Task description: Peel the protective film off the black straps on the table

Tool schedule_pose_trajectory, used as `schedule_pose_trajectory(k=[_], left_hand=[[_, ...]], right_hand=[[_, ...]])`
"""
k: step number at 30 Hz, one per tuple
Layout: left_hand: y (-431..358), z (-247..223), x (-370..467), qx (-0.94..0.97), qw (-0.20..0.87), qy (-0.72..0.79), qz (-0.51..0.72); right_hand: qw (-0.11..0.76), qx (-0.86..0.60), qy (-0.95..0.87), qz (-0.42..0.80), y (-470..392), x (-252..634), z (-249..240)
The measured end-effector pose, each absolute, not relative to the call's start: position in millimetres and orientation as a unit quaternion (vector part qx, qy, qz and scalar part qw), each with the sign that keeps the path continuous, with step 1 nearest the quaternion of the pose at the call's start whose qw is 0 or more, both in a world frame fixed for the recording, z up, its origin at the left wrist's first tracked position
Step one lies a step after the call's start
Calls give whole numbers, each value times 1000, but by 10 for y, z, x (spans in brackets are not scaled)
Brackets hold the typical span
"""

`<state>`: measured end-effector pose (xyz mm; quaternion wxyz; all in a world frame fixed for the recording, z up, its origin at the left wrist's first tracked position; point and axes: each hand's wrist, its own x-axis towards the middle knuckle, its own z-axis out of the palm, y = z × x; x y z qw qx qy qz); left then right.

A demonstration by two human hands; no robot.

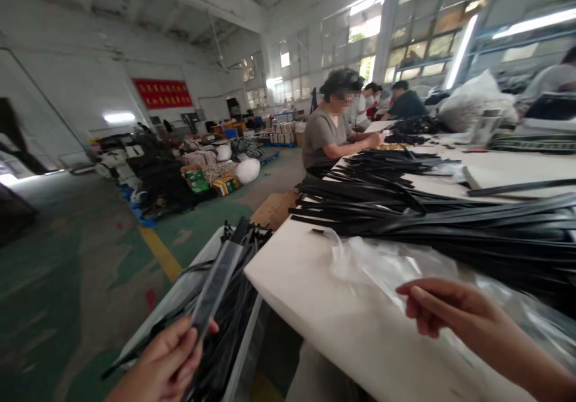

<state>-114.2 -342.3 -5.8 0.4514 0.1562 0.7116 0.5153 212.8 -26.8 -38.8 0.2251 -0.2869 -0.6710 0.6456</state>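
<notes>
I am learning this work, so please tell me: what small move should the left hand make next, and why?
Probably lower the held strip into the bin: the left hand holds it above similar black strips lying there, and clear plastic already appears to cover most of it.

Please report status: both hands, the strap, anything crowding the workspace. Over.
Left hand gripping black strap, partly in clear plastic sleeve, above bin. Right hand loosely curled over clear plastic packaging, nothing visible in it. Strap pile crowding table beyond.

Red banner (162,93) on white wall (81,72) at ten o'clock, green floor (126,270) at eight, windows (366,29) at one, tube light (461,52) at two
</notes>
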Motion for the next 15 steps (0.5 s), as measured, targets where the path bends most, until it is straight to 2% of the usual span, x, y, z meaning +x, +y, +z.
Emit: schedule_pose_trajectory(k=[3,6,11,15], left_hand=[[-3564,143,-1703,157,388,739,527],[-3318,204,-2268,221,313,784,488],[-2469,-57,-3001,254,156,865,404],[-1799,-304,-3082,294,15,875,384]], right_hand=[[210,-299,-691,624,-227,2127,-449],[200,-307,-703,610,-242,2107,-473],[200,-311,-714,595,-264,2053,-458],[261,-329,-717,556,-207,2039,-443]])
